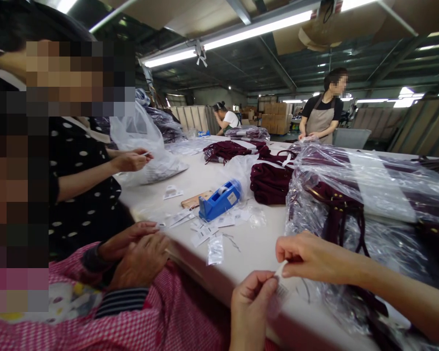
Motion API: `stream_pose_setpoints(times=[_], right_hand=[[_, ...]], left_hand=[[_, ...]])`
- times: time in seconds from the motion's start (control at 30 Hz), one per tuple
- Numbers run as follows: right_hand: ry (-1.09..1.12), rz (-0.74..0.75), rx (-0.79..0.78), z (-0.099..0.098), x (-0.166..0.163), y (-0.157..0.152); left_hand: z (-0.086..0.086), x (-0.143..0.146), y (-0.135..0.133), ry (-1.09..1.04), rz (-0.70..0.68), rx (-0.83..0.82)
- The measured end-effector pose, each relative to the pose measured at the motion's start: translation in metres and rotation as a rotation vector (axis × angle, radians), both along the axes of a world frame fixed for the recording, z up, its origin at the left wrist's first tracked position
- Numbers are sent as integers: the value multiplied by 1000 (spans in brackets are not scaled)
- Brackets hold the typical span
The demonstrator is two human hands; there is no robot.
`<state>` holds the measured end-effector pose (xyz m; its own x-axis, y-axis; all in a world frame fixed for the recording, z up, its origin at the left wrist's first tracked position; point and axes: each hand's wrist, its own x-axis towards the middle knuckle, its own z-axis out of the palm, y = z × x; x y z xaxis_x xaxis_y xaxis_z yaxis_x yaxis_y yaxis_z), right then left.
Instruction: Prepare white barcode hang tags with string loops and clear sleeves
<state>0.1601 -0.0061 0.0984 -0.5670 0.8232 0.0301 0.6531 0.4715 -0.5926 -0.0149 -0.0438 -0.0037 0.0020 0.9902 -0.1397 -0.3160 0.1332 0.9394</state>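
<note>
At the table's near edge, my left hand (pixel 254 297) pinches a small printed white tag (pixel 281 282) between thumb and fingers. Thumb and forefinger of my right hand (pixel 310 256) close on the tag's upper corner, so both hands hold it. What looks like clear plastic hangs below the tag, blurred. Just right of my hands lie dark red garments (pixel 338 214) in clear plastic bags (pixel 300 219). On the white table (pixel 249 258), a small clear packet (pixel 215 249) and several white tags (pixel 205 234) lie beyond my left hand.
A blue tape dispenser (pixel 219 201) stands mid-table beside a phone-like flat object (pixel 196 200). Close on my left, a person's folded hands (pixel 142 253) rest at the table edge. Behind them, another person's hand (pixel 131 160) holds something small near a white plastic bag (pixel 137 131).
</note>
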Motion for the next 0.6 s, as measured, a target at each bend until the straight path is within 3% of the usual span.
stream_pose_setpoints(times=[0.13, 0.23, 0.4, 0.5, 0.6], right_hand=[[90, -17, -146, -12, -4, 0], [66, -34, -120, -23, -11, -1], [-58, -69, -16, -40, -25, -3], [-110, -21, -4, -39, -28, -1], [-145, 41, -80, -35, -32, 3]], left_hand=[[-20, -3, 5, -18, -13, -7], [-29, 0, 5, -66, -64, -21], [-27, -4, 1, -8, -179, -39], [-23, -13, -2, 135, -240, 23], [-20, -18, -3, 91, -300, 13]])
